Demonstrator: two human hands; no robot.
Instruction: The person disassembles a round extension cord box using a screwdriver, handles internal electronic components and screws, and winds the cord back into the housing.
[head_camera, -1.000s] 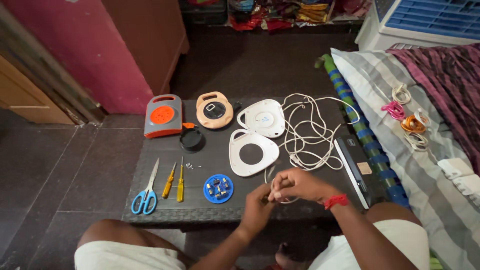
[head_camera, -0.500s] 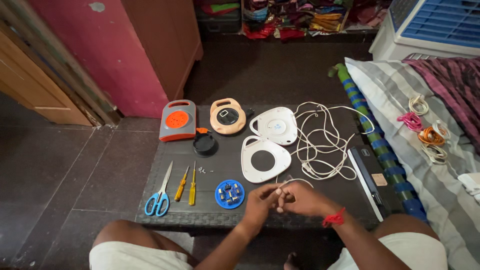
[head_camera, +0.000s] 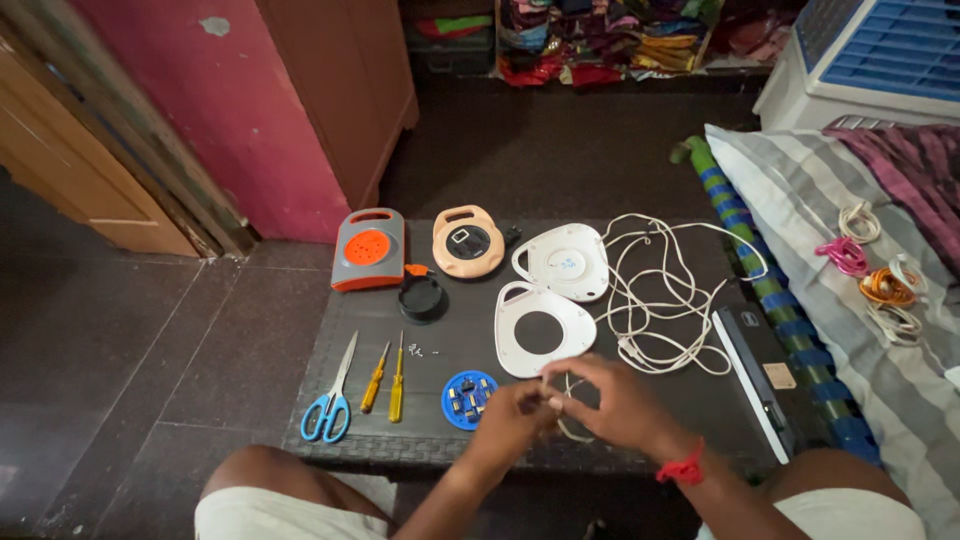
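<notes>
Bare arms, no sleeves — the right hand (head_camera: 618, 398) wore a red thread band (head_camera: 683, 467) at the wrist; the left hand (head_camera: 512, 413) none. Pale shorts (head_camera: 262, 515) covered both thighs.

I log a low dark table (head_camera: 700, 400) holding: scissors (head_camera: 330, 405), two yellow screwdrivers (head_camera: 385, 378), small screws (head_camera: 422, 351), blue disc (head_camera: 468, 398), black cap (head_camera: 421, 297), grey-orange reel (head_camera: 370, 248), tan reel (head_camera: 468, 241), two white shells (head_camera: 555, 290), loose white cord (head_camera: 665, 290), black-and-white bar (head_camera: 757, 375).
</notes>
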